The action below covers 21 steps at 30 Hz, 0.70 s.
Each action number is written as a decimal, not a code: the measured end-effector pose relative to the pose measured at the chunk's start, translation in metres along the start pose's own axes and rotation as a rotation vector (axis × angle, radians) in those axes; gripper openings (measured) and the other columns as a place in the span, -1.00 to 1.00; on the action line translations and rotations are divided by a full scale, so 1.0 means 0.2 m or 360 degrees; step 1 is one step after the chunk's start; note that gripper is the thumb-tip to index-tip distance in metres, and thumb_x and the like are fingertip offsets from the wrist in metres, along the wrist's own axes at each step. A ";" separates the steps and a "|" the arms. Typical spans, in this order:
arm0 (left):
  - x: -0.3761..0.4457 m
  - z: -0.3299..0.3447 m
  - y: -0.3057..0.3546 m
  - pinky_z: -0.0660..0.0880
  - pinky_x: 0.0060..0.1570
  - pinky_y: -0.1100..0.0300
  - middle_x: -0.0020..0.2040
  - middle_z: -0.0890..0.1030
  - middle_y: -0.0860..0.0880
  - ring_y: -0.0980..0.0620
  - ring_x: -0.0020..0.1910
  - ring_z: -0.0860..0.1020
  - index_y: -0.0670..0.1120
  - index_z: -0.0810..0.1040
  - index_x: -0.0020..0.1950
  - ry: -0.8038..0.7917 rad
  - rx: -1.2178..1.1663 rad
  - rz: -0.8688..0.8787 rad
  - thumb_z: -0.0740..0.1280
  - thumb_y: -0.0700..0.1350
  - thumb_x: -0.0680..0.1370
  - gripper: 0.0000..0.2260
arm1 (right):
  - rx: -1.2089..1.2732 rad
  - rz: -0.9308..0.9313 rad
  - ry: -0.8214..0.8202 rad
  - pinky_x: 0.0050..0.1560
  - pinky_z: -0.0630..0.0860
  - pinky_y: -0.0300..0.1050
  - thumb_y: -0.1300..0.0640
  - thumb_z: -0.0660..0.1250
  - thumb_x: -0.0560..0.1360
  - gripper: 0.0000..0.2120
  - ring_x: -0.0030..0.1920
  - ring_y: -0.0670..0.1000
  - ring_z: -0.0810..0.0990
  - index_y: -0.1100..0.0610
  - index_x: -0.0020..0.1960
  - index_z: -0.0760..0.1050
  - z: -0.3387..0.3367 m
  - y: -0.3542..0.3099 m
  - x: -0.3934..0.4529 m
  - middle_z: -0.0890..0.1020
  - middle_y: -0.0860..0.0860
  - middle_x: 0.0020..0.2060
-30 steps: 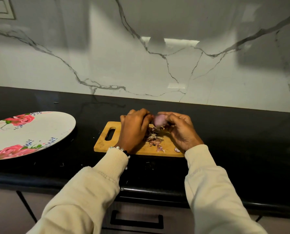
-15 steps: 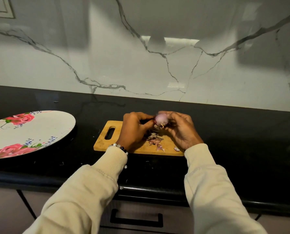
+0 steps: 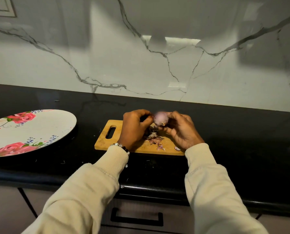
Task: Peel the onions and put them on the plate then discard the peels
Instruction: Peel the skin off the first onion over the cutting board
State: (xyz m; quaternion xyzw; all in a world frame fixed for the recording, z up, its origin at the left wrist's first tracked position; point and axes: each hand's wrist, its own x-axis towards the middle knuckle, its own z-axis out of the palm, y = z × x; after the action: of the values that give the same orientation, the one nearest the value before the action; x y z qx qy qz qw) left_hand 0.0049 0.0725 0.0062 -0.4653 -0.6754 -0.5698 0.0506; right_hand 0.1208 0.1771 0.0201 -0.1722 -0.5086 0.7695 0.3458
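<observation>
Now | I see the small pinkish-purple onion (image 3: 160, 118) pinched in right hand (image 3: 181, 130) fingers above wooden cutting board (image 3: 107, 141) | left hand (image 3: 134, 129) fingers curled, nipping its skin | risk: slick bulb slips onto black tabletop (image 3: 242, 141), floral plate (image 3: 39, 130) well apart

One head-worn view only, looking forward and down across the glossy black stone counter (image 3: 242, 132) toward the white grey-veined marble wall (image 3: 140, 65), close over the small wooden chopping board (image 3: 107, 141).
</observation>
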 end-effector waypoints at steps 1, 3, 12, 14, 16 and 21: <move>0.00 0.00 0.00 0.46 -0.18 0.50 -0.14 0.66 0.03 0.30 -0.20 0.56 -0.15 0.68 0.03 -0.0008 0.0014 0.0010 0.35 -0.23 0.56 -0.87 | 0.0011 -0.0002 0.0004 -0.31 0.66 -0.07 0.34 0.23 0.57 -0.82 -0.16 0.14 0.69 0.36 -0.12 0.59 0.00 0.00 0.00 0.68 0.24 -0.18; 0.00 0.00 0.00 0.47 -0.20 0.47 -0.16 0.67 0.02 0.27 -0.23 0.57 -0.15 0.69 0.02 -0.0002 0.0018 0.0021 0.35 -0.21 0.56 -0.87 | 0.0021 -0.0010 0.0015 -0.31 0.66 -0.07 0.34 0.24 0.57 -0.81 -0.16 0.14 0.69 0.35 -0.14 0.59 0.01 -0.01 0.00 0.68 0.24 -0.18; -0.01 -0.01 0.01 0.49 -0.27 0.45 -0.24 0.65 0.09 0.27 -0.25 0.61 -0.16 0.71 0.01 -0.0029 -0.0058 -0.0001 0.43 -0.22 0.51 -0.89 | -0.0157 -0.0077 0.0023 -0.25 0.67 -0.08 0.34 0.23 0.58 -0.80 -0.15 0.08 0.70 0.32 -0.10 0.62 -0.01 -0.01 -0.01 0.70 0.17 -0.21; -0.01 -0.01 0.01 0.51 -0.26 0.44 -0.25 0.65 0.08 0.27 -0.27 0.61 -0.17 0.71 -0.01 -0.0015 -0.0042 -0.0019 0.44 -0.23 0.50 -0.90 | -0.0201 -0.0076 0.0022 -0.23 0.67 -0.07 0.34 0.23 0.58 -0.80 -0.12 0.10 0.70 0.33 -0.08 0.63 -0.01 0.00 0.00 0.70 0.19 -0.18; 0.00 0.00 0.00 0.56 -0.20 0.38 -0.21 0.69 0.03 0.23 -0.25 0.63 -0.17 0.71 -0.01 0.0015 -0.0020 -0.0034 0.43 -0.24 0.50 -0.89 | -0.0207 -0.0072 0.0019 -0.21 0.68 -0.06 0.34 0.24 0.58 -0.80 -0.09 0.13 0.69 0.33 -0.08 0.63 -0.01 0.01 0.00 0.69 0.20 -0.16; -0.01 -0.01 0.02 0.57 -0.21 0.36 -0.18 0.70 0.03 0.21 -0.23 0.65 -0.15 0.71 0.00 0.0020 -0.0097 -0.0057 0.43 -0.23 0.50 -0.89 | -0.0128 -0.0094 0.0036 -0.28 0.66 -0.09 0.35 0.24 0.57 -0.80 -0.14 0.11 0.69 0.32 -0.12 0.63 0.01 0.00 0.00 0.69 0.19 -0.19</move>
State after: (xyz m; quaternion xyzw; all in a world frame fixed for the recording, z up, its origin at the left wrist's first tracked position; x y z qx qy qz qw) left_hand 0.0081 0.0705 0.0087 -0.4510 -0.6656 -0.5938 0.0304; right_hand 0.1203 0.1761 0.0202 -0.1797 -0.5400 0.7358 0.3670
